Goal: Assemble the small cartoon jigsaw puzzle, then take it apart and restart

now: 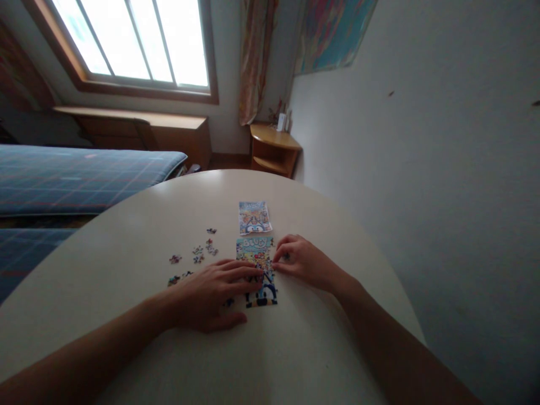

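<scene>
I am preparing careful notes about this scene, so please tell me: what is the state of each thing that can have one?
Puzzle: joined into a panel, partly covered
Loose pieces: scattered left of the panel
Printed sheet: face up
Left hand: fingers extended over the panel
Right hand: fingers bent at its right edge, grip unclear
Window: bright, open or shut unclear
Right curtain: drawn aside

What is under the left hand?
The left hand overlaps part of the puzzle; a dark piece shows at its edge. Anything fully beneath the hand is hidden.
</scene>
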Available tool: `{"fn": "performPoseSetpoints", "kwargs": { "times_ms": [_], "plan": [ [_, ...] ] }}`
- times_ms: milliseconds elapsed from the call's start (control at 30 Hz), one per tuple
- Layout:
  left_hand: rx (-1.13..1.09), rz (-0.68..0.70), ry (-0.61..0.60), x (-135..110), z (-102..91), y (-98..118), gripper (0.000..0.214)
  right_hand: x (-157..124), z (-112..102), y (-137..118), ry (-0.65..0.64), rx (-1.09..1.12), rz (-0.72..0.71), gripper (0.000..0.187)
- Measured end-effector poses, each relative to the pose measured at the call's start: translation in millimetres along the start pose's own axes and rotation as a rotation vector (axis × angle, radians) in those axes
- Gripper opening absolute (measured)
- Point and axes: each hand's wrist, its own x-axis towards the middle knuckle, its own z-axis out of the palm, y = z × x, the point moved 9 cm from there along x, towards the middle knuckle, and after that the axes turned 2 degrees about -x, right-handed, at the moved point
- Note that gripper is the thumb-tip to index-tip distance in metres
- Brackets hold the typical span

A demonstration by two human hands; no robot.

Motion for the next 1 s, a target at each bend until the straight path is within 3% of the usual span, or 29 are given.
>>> {"fn": "performPoseSetpoints", "kwargs": {
  "times_ms": [100,300,600,767,1000],
  "plan": [
    [-0.013,0.004,0.015,0,-1.0,0,0.063,-2,-10,9,0.023,-0.011,0.041,0.005],
    [-0.058,0.026,0.058,-1,-3.0,0,0.065,-7,-16,30,-0.055,-0.055,0.153,0.013],
    [-0.015,0.011,0.01,0,0.5,-1,0.064,-4,-10,30,-0.054,-0.035,0.139,0.009],
    [-0.04,0.016,0.036,0,-2.5,0,0.063,-5,-11,34,-0.052,-0.042,0.152,0.023],
    [-0.057,0.021,0.058,0,-3.8,0,0.063,-3,-10,36,-0.064,-0.066,0.122,0.018]
  ]
}}
